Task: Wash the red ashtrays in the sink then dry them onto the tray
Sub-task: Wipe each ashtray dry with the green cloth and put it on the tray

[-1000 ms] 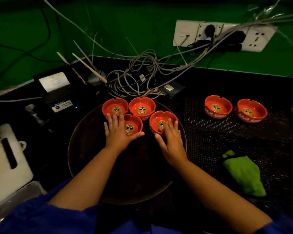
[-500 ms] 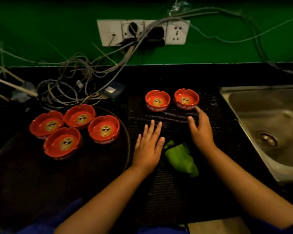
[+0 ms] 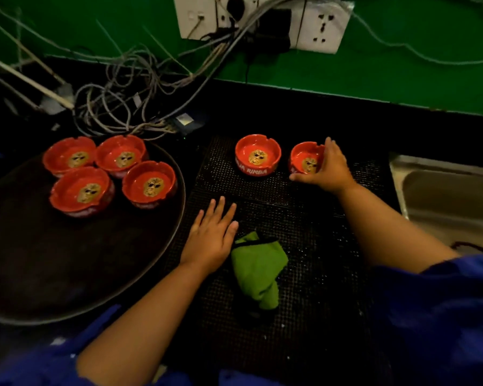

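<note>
Since two ashtrays stand apart from the rest on the black mesh mat (image 3: 304,232) at centre frame, on the side nearer the steel sink (image 3: 444,199) at the right edge, they are judged to be the ones awaiting washing. The right hand (image 3: 326,169) grips the rightmost glossy red round ashtray (image 3: 304,160), fingers curled over its far rim and thumb hooked against its near wall; in this dim light it cannot be told whether the piece has left the mat. The second red round ashtray (image 3: 258,157) stands just beside it to the left, untouched. The left hand (image 3: 211,238) lies flat on the mat, fingers straight and spread, holding nothing. It rests just beside the crumpled green cloth (image 3: 258,263), which is presumably kept within reach for drying. Clustered at the far side of the round dark tray (image 3: 67,260), left of frame, four red ashtrays (image 3: 149,183) appear finished.

Against the frame half a second earlier, the right hand was short of the ashtray with open fingers and is now closed round it. The left hand is little changed, and less of the sink shows
</note>
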### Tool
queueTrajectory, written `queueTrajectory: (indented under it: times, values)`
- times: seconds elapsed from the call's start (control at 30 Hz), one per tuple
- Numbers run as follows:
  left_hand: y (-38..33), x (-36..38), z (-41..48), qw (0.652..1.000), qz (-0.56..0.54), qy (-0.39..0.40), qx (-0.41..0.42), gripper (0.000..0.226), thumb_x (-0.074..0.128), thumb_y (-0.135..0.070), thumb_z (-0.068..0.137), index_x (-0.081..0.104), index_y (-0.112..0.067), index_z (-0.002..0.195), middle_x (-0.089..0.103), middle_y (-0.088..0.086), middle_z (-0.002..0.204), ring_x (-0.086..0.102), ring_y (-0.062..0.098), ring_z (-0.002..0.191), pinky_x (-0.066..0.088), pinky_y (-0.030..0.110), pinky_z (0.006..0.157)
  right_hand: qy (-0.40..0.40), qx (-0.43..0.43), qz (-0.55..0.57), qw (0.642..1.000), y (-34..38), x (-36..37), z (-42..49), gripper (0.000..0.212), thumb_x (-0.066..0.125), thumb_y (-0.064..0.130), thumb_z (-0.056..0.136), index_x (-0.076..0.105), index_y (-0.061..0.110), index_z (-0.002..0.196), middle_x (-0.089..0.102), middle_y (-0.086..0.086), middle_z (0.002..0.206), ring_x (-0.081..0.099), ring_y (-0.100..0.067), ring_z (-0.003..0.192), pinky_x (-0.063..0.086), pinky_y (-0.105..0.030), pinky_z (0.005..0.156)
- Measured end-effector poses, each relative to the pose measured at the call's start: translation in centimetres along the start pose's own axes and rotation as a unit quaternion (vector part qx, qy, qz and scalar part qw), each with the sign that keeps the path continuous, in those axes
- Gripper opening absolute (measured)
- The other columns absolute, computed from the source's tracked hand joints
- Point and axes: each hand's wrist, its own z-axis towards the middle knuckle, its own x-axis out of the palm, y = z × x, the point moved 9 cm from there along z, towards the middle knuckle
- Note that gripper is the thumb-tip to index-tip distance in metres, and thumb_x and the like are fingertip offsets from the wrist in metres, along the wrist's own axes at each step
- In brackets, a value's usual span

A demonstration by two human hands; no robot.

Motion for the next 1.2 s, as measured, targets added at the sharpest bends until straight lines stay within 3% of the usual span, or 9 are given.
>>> queueTrajectory:
  times: [0.17, 0.43, 0.6, 0.7, 0.83, 0.93, 1.03, 1.13, 1.2]
  values:
    - [0.0, 0.0, 0.0, 1.0, -0.004, 0.008, -0.006, 0.08, -0.009, -0.058, 0.078, 0.014, -0.028, 0.148, 0.002, -0.004, 0.157, -0.005, 0.009, 0.144, -0.009, 0.024, 0.112, -0.045, 0.005, -0.045, 0.998, -0.3, 0.1, 1.1, 0.114, 0.084, 0.043, 0.062, 0.019, 0.001, 0.147, 0.026, -0.019, 0.147, 0.022, -0.035, 0.136, 0.024, -0.036, 0.11]
    - [0.0, 0.0, 0.2, 0.999, -0.038, -0.007, 0.008, 0.083, -0.001, -0.06, 0.078, 0.026, -0.023, 0.146, 0.014, 0.0, 0.156, 0.005, 0.014, 0.145, 0.001, 0.032, 0.115, -0.041, -0.01, -0.008, 0.999, -0.6, -1.8, -8.8, 0.113, 0.085, 0.043, 0.059, 0.025, 0.003, 0.145, 0.03, -0.016, 0.145, 0.026, -0.031, 0.133, 0.025, -0.031, 0.109]
    - [-1.6, -3.4, -1.6, 0.958, -0.268, -0.098, 0.005, 0.062, 0.039, -0.046, 0.087, 0.044, -0.009, 0.137, 0.045, 0.009, 0.141, 0.038, 0.021, 0.134, 0.022, 0.021, 0.109, 0.024, -0.045, -0.013, 0.999, -2.1, -1.7, -17.1, 0.121, 0.088, 0.044, 0.054, 0.021, 0.006, 0.147, 0.026, -0.011, 0.148, 0.021, -0.025, 0.136, 0.019, -0.027, 0.11]
    - [-5.8, -4.1, -4.2, 0.96, -0.252, -0.12, 0.035, 0.066, 0.045, -0.057, 0.079, 0.05, -0.018, 0.133, 0.053, 0.002, 0.134, 0.045, 0.015, 0.127, 0.033, 0.028, 0.108, 0.026, -0.066, -0.01, 0.997, -2.9, -1.1, -20.3, 0.122, 0.087, 0.045, 0.053, 0.02, 0.009, 0.149, 0.025, -0.01, 0.149, 0.019, -0.024, 0.136, 0.015, -0.024, 0.11]
    - [-8.9, 0.6, -6.0, 0.996, -0.085, -0.005, 0.016, 0.09, 0.046, -0.07, 0.065, 0.042, -0.018, 0.138, 0.035, 0.004, 0.149, 0.023, 0.023, 0.141, 0.021, 0.04, 0.115, 0.011, -0.085, 0.013, 0.996, -3.4, -0.7, -22.2, 0.118, 0.085, 0.049, 0.054, 0.022, 0.019, 0.148, 0.02, -0.002, 0.153, 0.014, -0.019, 0.14, 0.018, -0.031, 0.112]
    - [-8.3, 0.9, -6.2, 0.994, -0.106, -0.033, -0.013, 0.063, 0.058, -0.043, 0.082, 0.046, -0.014, 0.136, 0.032, 0.009, 0.15, 0.017, 0.027, 0.143, 0.012, 0.037, 0.115, 0.021, -0.102, 0.068, 0.992, -3.9, -1.0, -22.6, 0.125, 0.085, 0.054, 0.05, 0.016, 0.026, 0.15, 0.015, 0.004, 0.156, 0.011, -0.014, 0.142, 0.016, -0.034, 0.114]
    - [-8.4, 0.6, -6.0, 0.989, -0.142, -0.027, -0.024, 0.042, 0.057, -0.025, 0.091, 0.053, -0.013, 0.131, 0.034, 0.009, 0.149, 0.017, 0.026, 0.143, 0.011, 0.032, 0.114, 0.049, -0.1, 0.077, 0.991, -5.5, -1.2, -23.1, 0.135, 0.083, 0.059, 0.049, 0.0, 0.028, 0.15, 0.005, 0.006, 0.158, 0.006, -0.011, 0.145, 0.007, -0.039, 0.118]
    - [-8.0, -0.7, -5.5, 0.967, -0.244, -0.045, -0.067, 0.034, 0.055, -0.021, 0.093, 0.059, -0.008, 0.124, 0.055, 0.011, 0.132, 0.041, 0.023, 0.131, 0.028, 0.027, 0.107, 0.038, -0.089, 0.055, 0.994, -7.1, -1.3, -23.6, 0.128, 0.079, 0.057, 0.058, -0.003, 0.023, 0.15, 0.014, 0.008, 0.156, 0.011, -0.004, 0.14, -0.005, -0.037, 0.116]
    - [-8.4, -2.2, -5.1, 0.936, -0.333, -0.083, -0.076, 0.028, 0.057, -0.023, 0.092, 0.065, -0.013, 0.116, 0.068, 0.006, 0.102, 0.061, 0.018, 0.099, 0.045, 0.03, 0.09, 0.023, -0.09, 0.054, 0.994, -7.2, -1.3, -24.0, 0.123, 0.077, 0.06, 0.06, 0.003, 0.022, 0.15, 0.021, 0.015, 0.15, 0.013, 0.004, 0.131, -0.005, -0.028, 0.114]
